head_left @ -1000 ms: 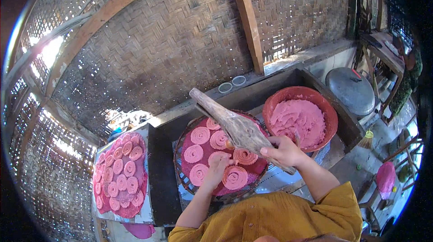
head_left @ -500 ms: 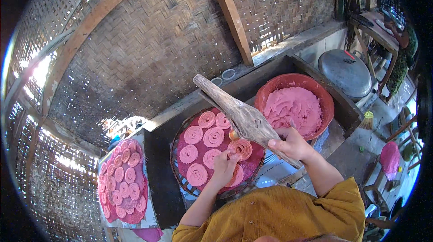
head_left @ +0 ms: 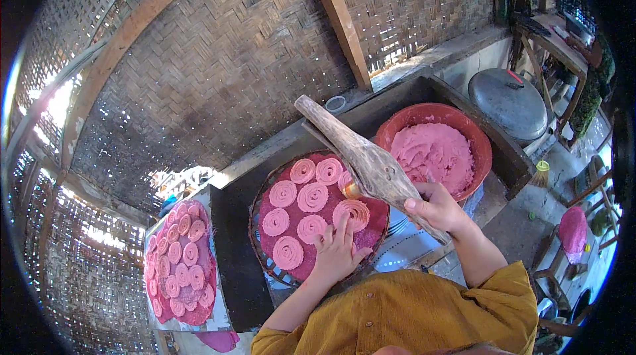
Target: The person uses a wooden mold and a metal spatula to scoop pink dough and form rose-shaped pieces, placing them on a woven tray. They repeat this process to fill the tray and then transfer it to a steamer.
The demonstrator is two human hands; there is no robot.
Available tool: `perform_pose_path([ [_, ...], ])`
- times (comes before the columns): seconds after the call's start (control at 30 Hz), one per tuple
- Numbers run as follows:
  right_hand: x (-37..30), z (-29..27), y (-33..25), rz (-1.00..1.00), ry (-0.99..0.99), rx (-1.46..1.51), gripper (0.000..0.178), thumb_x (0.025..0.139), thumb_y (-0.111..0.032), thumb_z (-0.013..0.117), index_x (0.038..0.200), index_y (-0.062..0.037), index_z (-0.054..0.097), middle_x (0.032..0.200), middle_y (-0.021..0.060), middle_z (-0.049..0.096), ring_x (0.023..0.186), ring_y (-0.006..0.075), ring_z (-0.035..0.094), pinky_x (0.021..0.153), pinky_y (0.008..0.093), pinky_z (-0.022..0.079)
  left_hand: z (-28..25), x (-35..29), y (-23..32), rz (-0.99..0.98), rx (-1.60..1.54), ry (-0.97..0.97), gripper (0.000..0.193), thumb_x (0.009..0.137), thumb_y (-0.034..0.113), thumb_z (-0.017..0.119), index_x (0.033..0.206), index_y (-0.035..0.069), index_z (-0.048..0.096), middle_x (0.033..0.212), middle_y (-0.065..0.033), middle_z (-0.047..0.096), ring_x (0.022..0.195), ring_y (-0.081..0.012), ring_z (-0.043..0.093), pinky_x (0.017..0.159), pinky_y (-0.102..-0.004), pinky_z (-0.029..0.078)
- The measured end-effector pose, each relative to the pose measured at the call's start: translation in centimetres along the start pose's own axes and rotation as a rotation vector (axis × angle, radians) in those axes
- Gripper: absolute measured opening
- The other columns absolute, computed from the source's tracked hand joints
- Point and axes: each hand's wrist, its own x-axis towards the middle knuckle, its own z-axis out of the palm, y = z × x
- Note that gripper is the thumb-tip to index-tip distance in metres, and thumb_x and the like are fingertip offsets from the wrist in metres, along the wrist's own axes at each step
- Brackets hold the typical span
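Note:
My right hand [head_left: 438,208] grips the near end of a wooden press [head_left: 377,168], a rough forked piece slanting over a round tray [head_left: 293,218] lined with red cloth. An orange-pink nozzle or cylinder [head_left: 349,188] shows under the press; its details are partly hidden. My left hand [head_left: 336,253] lies palm down, fingers spread, with fingertips at the edge of a ridged pink dough coil [head_left: 353,214]. Several other flat spiral coils, such as one dough spiral [head_left: 313,197], lie on the tray. My left hand hides part of the tray's near right side.
A red basin [head_left: 485,163] of pink dough [head_left: 434,155] stands right of the tray in a dark wooden trough [head_left: 232,259]. More coils lie on a red cloth [head_left: 199,315] at the left. A lidded metal pot [head_left: 509,106] stands beyond the basin, before a woven wall [head_left: 218,77].
My left hand has gone from a pinch at the coil's edge to spread fingers. The wooden press has shifted a little to the right with my right hand.

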Motion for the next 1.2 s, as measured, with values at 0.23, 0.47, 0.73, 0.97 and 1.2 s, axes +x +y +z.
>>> perform_pose_path([
  [0.23, -2.7, -3.0, 1.8, 0.09, 0.06, -0.043, 0.058, 0.069, -0.046, 0.064, 0.095, 0.0051, 0.058, 0.077, 0.0048, 0.059, 0.073, 0.0105, 0.051, 0.065, 0.0263, 0.042, -2.5, -0.5, -1.2, -0.123, -0.006, 0.151, 0.083, 0.07, 0.06, 0.048, 0.126, 0.001, 0.033, 0.135, -0.012, 0.023, 0.112, -0.0326, 0.03, 0.09, -0.0508, 0.019],
  [0.47, -10.1, -8.9, 8.5, 0.213, 0.024, -0.125, 0.071, 0.054, -0.05, 0.073, 0.096, 0.0048, 0.058, 0.076, 0.0032, 0.059, 0.07, 0.0112, 0.052, 0.064, 0.0265, 0.043, -1.9, -2.2, -0.6, -0.089, -0.056, 0.035, 0.073, 0.068, 0.058, 0.052, 0.124, 0.013, 0.039, 0.135, -0.0122, 0.022, 0.114, -0.0349, 0.027, 0.09, -0.053, 0.017],
  [0.73, -15.4, -11.7, 13.1, 0.571, -0.06, -0.471, 0.053, 0.055, -0.043, 0.075, 0.084, -0.0008, 0.062, 0.065, 0.0018, 0.057, 0.061, 0.0093, 0.051, 0.057, 0.0271, 0.042, -1.3, -1.1, -0.7, -0.04, -0.13, -0.079, 0.061, 0.074, 0.055, 0.049, 0.123, 0.02, 0.042, 0.135, -0.0146, 0.019, 0.115, -0.0389, 0.023, 0.09, -0.055, 0.018],
  [0.97, -9.5, -4.7, 14.1, 0.513, 0.021, -0.948, 0.047, 0.059, -0.044, 0.068, 0.077, -0.0018, 0.061, 0.066, 0.0167, 0.059, 0.064, 0.0276, 0.06, 0.06, 0.0359, 0.046, -2.5, -0.6, -5.5, -0.14, -0.315, 0.368, 0.054, 0.076, 0.038, 0.055, 0.12, 0.009, 0.042, 0.125, -0.018, 0.036, 0.107, -0.0372, 0.037, 0.088, -0.0486, 0.027],
  [1.2, -5.3, 0.4, 20.6, 0.277, 0.18, -1.064, 0.049, 0.065, -0.041, 0.062, 0.097, -0.0052, 0.057, 0.092, 0.0156, 0.059, 0.079, 0.0331, 0.057, 0.071, 0.0416, 0.046, 0.9, -4.5, -17.5, -0.676, -0.207, 0.567, 0.038, 0.081, 0.017, 0.049, 0.113, -0.002, 0.046, 0.104, -0.0219, 0.052, 0.099, -0.0342, 0.048, 0.086, -0.0402, 0.036],
])
